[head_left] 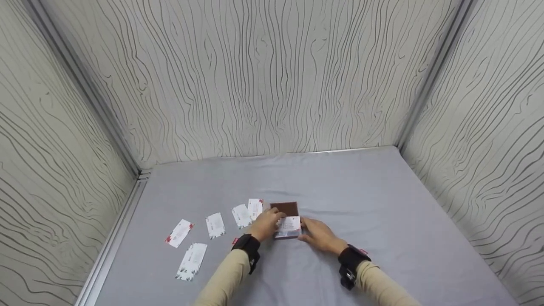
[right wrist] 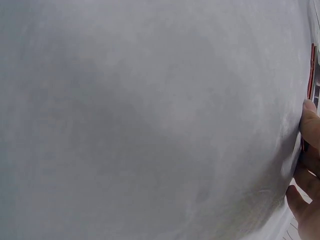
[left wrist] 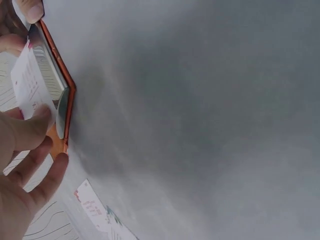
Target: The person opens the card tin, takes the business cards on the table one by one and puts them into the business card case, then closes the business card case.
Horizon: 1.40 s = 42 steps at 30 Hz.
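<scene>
On the worktop [head_left: 361, 191], left to right: loose cards [head_left: 216, 225], variously angled; left hand [head_left: 265, 225], pinching a white card [head_left: 290, 223], long axis crosswise, over an open card case [head_left: 287, 234], brown lid [head_left: 285, 208] pointing away from the person; right hand [head_left: 319, 234], gripping the case's right edge.

Worn items logged by me from remote station, head view. Left sleeve [head_left: 225, 276]: beige, long, plain, meeting black wrist strap [head_left: 246, 244], wide, red tab [head_left: 235, 241] at outer edge. Right sleeve [head_left: 384, 284]: same beige, creased near cuff. Right wrist strap [head_left: 353, 257]: black, matching, red tab, dark blocky housing [head_left: 347, 278] on inner side; small pale marking, illegible to me.
</scene>
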{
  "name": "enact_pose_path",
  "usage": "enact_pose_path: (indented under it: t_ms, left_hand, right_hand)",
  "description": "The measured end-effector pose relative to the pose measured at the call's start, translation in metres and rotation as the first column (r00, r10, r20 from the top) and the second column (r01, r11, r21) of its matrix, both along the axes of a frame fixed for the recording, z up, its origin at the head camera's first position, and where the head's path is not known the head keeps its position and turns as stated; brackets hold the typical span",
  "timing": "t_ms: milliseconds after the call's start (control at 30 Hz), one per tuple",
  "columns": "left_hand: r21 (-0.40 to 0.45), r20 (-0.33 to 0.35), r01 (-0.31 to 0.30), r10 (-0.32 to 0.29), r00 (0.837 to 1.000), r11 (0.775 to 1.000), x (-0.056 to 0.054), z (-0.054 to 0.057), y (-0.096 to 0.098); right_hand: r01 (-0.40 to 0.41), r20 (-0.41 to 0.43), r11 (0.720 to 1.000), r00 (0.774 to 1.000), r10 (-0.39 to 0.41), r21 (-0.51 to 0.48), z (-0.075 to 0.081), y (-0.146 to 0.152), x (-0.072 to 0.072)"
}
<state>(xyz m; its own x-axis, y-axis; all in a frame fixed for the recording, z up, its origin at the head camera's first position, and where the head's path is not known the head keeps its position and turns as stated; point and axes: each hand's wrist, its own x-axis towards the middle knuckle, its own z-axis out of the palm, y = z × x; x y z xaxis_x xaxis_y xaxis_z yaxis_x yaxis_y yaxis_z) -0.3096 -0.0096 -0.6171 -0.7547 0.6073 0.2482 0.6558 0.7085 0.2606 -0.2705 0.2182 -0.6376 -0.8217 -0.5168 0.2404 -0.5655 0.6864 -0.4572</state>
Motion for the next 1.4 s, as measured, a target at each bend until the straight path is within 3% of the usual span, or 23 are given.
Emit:
enact_pose_path:
  t_ms: [500,800,1133,1400]
  left_hand:
    - [-0.104,-0.007,-0.029,0.028,1.0,0.994,0.006,-0.005,0.0]
    - [-0.083,-0.067,-0.019,0.014,0.998,0.996,0.009,-0.006,-0.002]
    - [-0.09,-0.045,-0.019,0.015,0.999,0.996,0.01,-0.007,-0.004]
    - [0.017,-0.027,0.011,-0.011,1.0,1.0,0.008,-0.002,-0.016]
  right_hand:
    - [-0.018,-0.048,1.0,0.999,0.018,-0.002,-0.002,0.0,0.0]
    - [-0.018,-0.067,1.0,0.998,0.017,-0.005,-0.001,0.001,0.001]
    - [-0.004,-0.031,1.0,1.0,0.004,0.0,0.002,-0.001,0.003]
    - [0.02,-0.007,0.999,1.0,-0.02,0.026,0.002,0.0,0.001]
